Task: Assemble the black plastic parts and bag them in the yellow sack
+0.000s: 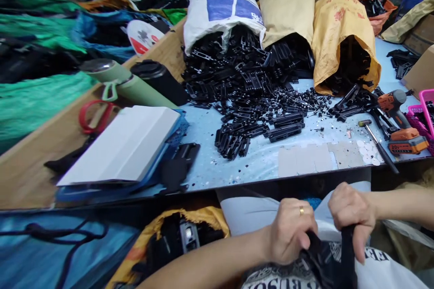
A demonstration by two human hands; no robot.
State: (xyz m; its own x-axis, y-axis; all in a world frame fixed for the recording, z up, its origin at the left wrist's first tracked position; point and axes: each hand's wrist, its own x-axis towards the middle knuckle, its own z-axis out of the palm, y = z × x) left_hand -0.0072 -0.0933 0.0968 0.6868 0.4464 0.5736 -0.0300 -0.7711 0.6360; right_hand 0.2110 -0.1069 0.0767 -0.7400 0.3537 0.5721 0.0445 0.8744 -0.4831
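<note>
Close to my body, below the table edge, my left hand (293, 230) is closed, with a ring on one finger. My right hand (352, 212) is closed too, a little higher and to the right. Both grip a dark black piece (325, 262) that hangs between and below them. Its lower end runs out of view, and I cannot tell its exact kind or whether it is one piece or two. Beyond my hands, a large heap of black plastic parts (237, 86) covers the blue tabletop (203, 162), with small metal pins (312, 99) scattered through it.
White (224, 0), tan (286, 4) and yellow (346, 31) sacks spill parts at the back. An orange cordless drill (403, 122), a hammer (379, 146) and a pink basket (423, 110) stand right. Left are a white box (122, 144), red-handled scissors (96, 117) and a green tumbler (132, 86).
</note>
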